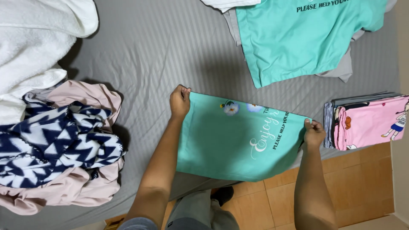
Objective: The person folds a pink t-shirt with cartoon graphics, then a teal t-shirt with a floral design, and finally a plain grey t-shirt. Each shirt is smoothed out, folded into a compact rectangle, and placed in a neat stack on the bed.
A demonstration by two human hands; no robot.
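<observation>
Head view, left hand (180,102), right hand (313,133) pinching teal shirt (221,145)

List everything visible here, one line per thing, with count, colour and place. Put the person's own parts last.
held T-shirt: one, teal with flower print and lettering, stretched between both hands at the bed's near edge
second T-shirt: one, teal with dark lettering, spread at top right on grey garments
folded stack: one, pink cartoon-print piece on top, greys beneath, right edge of bed
patterned fabric: one, navy and white, left side
crumpled garment: one, pale pink, beneath the patterned fabric
towel: one, white, top left
bedsheet: one, grey striped, under everything
floor: orange-brown tiles, bottom right
left hand: pinching the shirt's left corner
right hand: pinching the shirt's right corner
</observation>
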